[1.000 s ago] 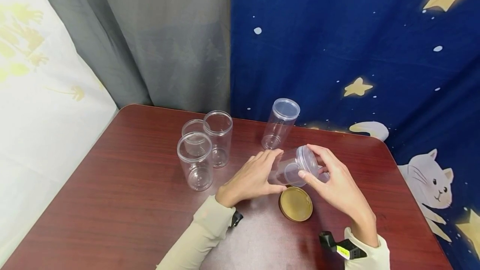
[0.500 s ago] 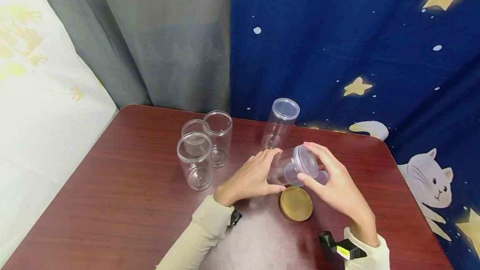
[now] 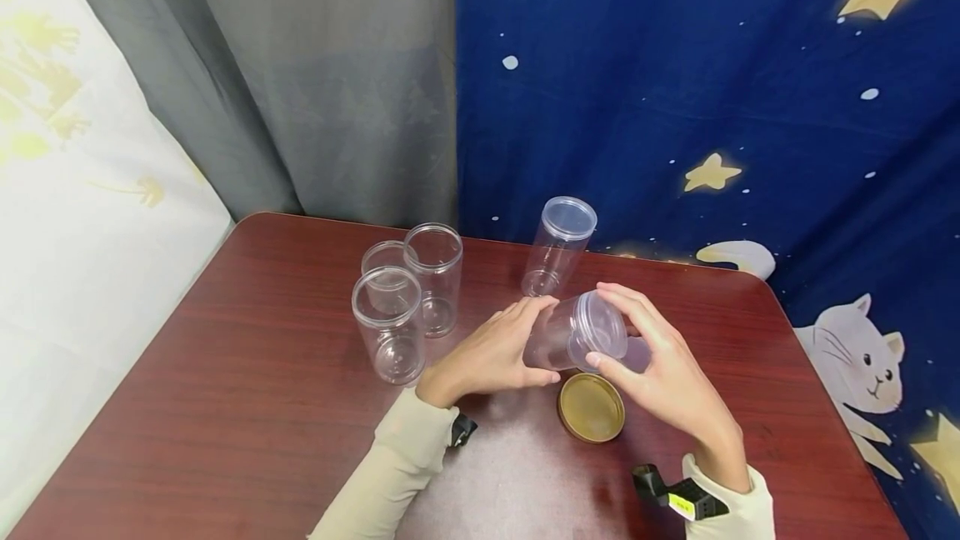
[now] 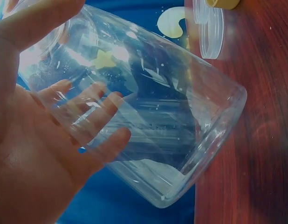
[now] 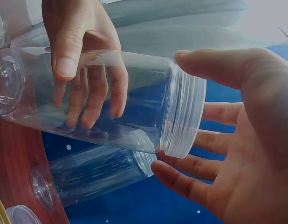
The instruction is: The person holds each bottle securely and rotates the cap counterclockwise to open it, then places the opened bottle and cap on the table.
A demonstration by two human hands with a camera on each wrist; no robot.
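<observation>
One gold lid (image 3: 591, 408): on the table (image 3: 247, 407), nearest the sleeves (image 3: 390, 457).
Left hand (image 3: 483, 355): clamped round the body of the jar (image 3: 551, 340).
Right hand (image 3: 667, 373): thumb and fingers clamped on the jar lid (image 3: 603, 325).
Jar: tilted, between both hands; jar lid at its mouth.
Loose lid (image 4: 214, 37): clear, on the table near the gold lid.
Trio of jars (image 3: 397, 352): upright, grouped left.
Far jar (image 3: 557, 244): upright, lidded, beyond the hands.
Curtain (image 3: 600, 90): blue, behind the table.

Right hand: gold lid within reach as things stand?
Probably yes: the gold lid lies on the table near the right hand, seemingly with nothing on it. But that hand grips the clear lid, so it would likely have to let go first.
</observation>
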